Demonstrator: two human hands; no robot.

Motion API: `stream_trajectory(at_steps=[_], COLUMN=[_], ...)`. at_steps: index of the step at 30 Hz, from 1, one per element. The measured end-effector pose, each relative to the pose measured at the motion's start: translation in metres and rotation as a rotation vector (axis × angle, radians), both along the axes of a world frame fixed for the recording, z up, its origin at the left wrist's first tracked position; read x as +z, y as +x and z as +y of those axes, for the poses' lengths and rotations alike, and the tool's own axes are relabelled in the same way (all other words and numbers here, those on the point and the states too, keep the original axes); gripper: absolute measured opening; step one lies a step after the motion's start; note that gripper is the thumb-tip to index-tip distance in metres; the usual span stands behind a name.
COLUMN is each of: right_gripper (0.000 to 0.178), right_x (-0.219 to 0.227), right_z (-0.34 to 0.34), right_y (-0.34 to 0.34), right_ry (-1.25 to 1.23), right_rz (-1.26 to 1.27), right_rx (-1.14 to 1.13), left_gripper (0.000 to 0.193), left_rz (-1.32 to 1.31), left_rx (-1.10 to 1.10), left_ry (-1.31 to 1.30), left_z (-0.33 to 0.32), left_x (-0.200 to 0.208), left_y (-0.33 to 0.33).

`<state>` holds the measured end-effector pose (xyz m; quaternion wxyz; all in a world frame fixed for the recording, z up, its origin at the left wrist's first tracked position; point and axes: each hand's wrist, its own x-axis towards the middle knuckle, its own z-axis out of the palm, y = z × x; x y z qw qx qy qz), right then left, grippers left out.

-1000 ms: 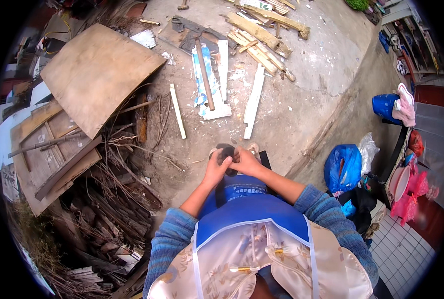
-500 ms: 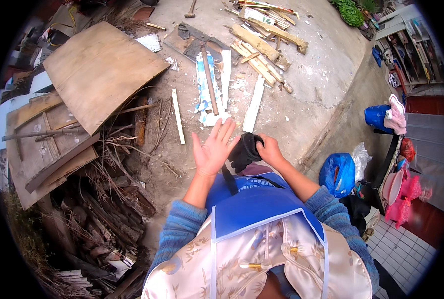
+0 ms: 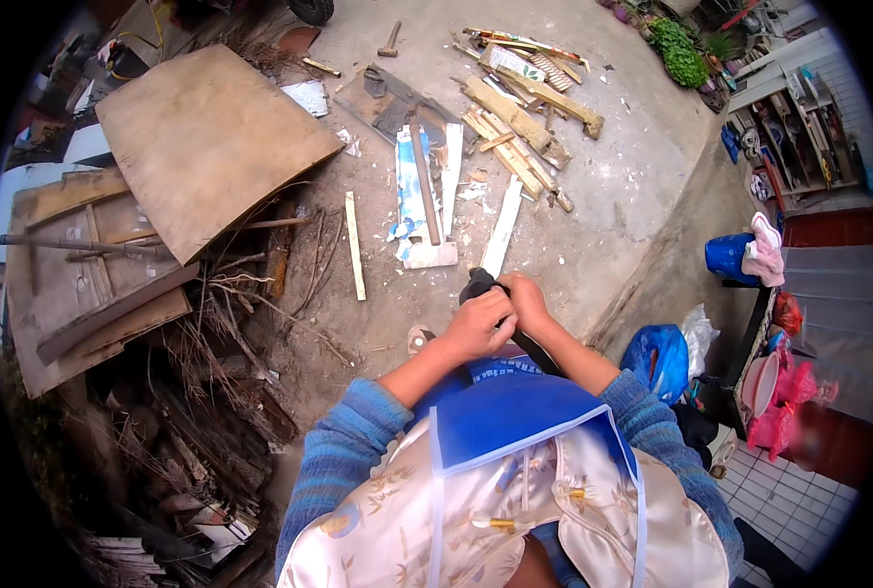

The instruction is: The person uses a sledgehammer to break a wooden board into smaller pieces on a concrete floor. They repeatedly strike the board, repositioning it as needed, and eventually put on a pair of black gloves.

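In front of my blue apron (image 3: 490, 426), both hands are together at a black fabric item (image 3: 477, 283) that looks like a glove. My right hand (image 3: 528, 304) is closed on its edge. My left hand (image 3: 479, 326) is closed against it too, with fingers curled; the hands hide much of the fabric. A dark strap-like strip (image 3: 538, 353) hangs below my right hand. Beyond them on the ground lies a hammer (image 3: 424, 191) with a long handle, its head towards me, over a blue-and-white board (image 3: 406, 176).
A large plywood sheet (image 3: 216, 147) lies over boards and a heap of branches (image 3: 211, 392) at the left. Split wood pieces (image 3: 520, 122) are piled ahead, with a second hammer (image 3: 389, 41) farther off. Blue bags (image 3: 656, 361) and a blue bucket (image 3: 728, 257) stand at the right.
My left hand, spread open with the palm up before, has moved right and closed at the black glove-like item beside my right hand. The view has shifted slightly.
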<state>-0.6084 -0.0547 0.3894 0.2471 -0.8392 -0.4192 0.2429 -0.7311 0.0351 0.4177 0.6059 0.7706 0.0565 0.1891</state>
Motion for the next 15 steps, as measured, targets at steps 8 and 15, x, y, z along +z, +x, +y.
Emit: stream_trajectory(at_steps=[8, 15], right_gripper=[0.019, 0.009], right_x=[-0.032, -0.048], right_z=[-0.006, 0.029], right_y=[-0.033, -0.070], right_ry=[0.009, 0.072], right_rz=[0.127, -0.167], right_rx=[-0.149, 0.347], left_gripper=[0.018, 0.022], left_rz=[0.491, 0.240], left_rx=[-0.075, -0.415], left_ry=[0.449, 0.681], left_z=[-0.009, -0.029], left_x=[-0.062, -0.138], left_y=[-0.036, -0.043])
